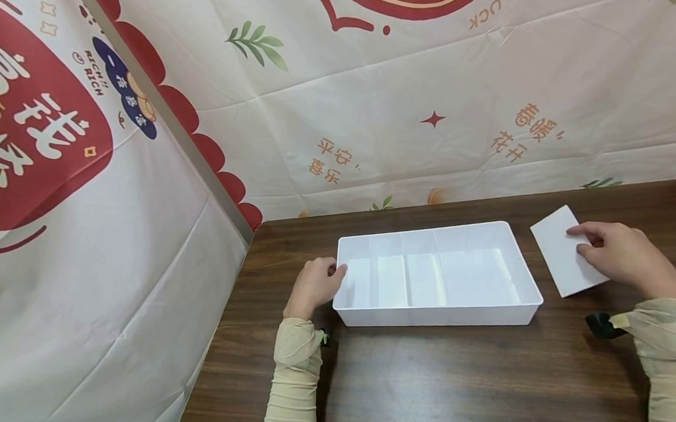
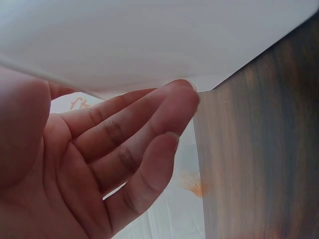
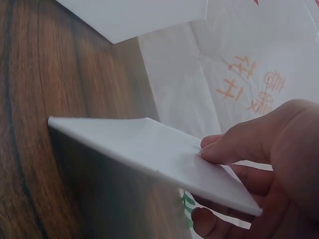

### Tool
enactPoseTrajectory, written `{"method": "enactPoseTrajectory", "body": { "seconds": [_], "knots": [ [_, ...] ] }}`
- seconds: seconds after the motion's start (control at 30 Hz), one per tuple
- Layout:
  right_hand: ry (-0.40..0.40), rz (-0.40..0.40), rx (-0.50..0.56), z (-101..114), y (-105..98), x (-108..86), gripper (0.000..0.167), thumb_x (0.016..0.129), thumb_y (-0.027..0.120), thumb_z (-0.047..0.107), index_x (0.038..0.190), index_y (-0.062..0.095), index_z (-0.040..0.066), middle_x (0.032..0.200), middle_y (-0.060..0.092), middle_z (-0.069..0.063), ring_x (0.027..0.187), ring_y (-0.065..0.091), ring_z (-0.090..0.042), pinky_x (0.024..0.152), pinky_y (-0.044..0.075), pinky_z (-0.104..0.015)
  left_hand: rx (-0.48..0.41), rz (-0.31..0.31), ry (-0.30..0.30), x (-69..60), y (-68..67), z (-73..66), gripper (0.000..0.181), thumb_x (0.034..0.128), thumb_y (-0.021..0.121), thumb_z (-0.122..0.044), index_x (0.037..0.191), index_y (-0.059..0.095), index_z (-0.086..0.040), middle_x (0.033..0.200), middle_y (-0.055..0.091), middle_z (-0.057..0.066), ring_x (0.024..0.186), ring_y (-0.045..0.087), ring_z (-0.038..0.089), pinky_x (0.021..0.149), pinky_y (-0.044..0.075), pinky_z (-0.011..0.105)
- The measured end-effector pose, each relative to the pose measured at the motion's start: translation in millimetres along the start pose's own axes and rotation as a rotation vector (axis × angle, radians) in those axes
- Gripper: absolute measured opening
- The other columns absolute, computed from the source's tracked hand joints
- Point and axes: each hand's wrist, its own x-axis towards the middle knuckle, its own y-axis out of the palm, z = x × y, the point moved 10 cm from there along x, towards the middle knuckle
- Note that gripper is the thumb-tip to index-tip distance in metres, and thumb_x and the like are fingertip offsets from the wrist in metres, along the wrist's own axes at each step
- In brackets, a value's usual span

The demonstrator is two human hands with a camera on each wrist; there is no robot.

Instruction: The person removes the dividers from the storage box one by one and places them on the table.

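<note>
A long white plastic tray [image 1: 436, 316] rests on the wooden table, with crosswise divisions toward its left half. My left hand [image 1: 313, 286] grips the tray's left end, thumb at the rim. From the left wrist view, the fingers [image 2: 162, 112] curl at the outside of the tray wall [image 2: 149, 40]. To the right of the tray, my right hand [image 1: 628, 255] pinches a flat white rectangular panel [image 1: 562, 248] near one edge. In the right wrist view the panel [image 3: 139, 144] is tilted over the table, the thumb on its upper face and other fingers beneath.
The dark wooden table [image 1: 421, 381] extends in front of the tray. Behind it hangs a printed white cloth [image 1: 377, 124], and another cloth [image 1: 156, 278] hangs at the left edge. A black strap piece [image 1: 604, 325] shows by the right wrist.
</note>
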Motion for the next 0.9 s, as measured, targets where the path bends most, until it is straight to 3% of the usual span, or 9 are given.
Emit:
{"method": "enactPoseTrajectory", "body": {
  "seconds": [0.4, 0.6, 0.9],
  "knots": [
    [0.008, 0.041, 0.000, -8.8, 4.5, -0.2, 0.036, 0.088, 0.058, 0.003, 0.120, 0.054, -0.014, 0.106, 0.054, -0.042, 0.083, 0.052, -0.044, 0.073, 0.043, -0.062, 0.014, 0.001, 0.001, 1.4, 0.7, 0.9, 0.031, 0.1003, 0.055, -0.032, 0.086, 0.069, -0.008, 0.069, 0.061, 0.003, 0.061, 0.054, 0.016, 0.058, 0.044, 0.031],
    [0.017, 0.077, -0.009, -14.6, 8.0, -0.3, 0.036, 0.089, 0.056, 0.002, 0.121, 0.052, -0.014, 0.096, 0.055, -0.035, 0.081, 0.050, -0.041, 0.068, 0.043, -0.054, 0.009, 0.000, 0.001, 1.0, 0.5, 0.8, 0.031, 0.1004, 0.055, -0.032, 0.086, 0.069, -0.008, 0.070, 0.061, 0.003, 0.062, 0.054, 0.016, 0.058, 0.044, 0.031],
    [0.048, 0.056, -0.016, -21.2, 9.0, -0.1, 0.037, 0.089, 0.057, 0.003, 0.122, 0.050, -0.013, 0.101, 0.054, -0.039, 0.084, 0.050, -0.046, 0.072, 0.042, -0.061, 0.009, -0.001, -0.001, 1.1, 1.5, 1.6, 0.030, 0.1002, 0.055, -0.032, 0.085, 0.068, -0.009, 0.069, 0.060, 0.003, 0.061, 0.053, 0.016, 0.057, 0.043, 0.030]
  ]
}}
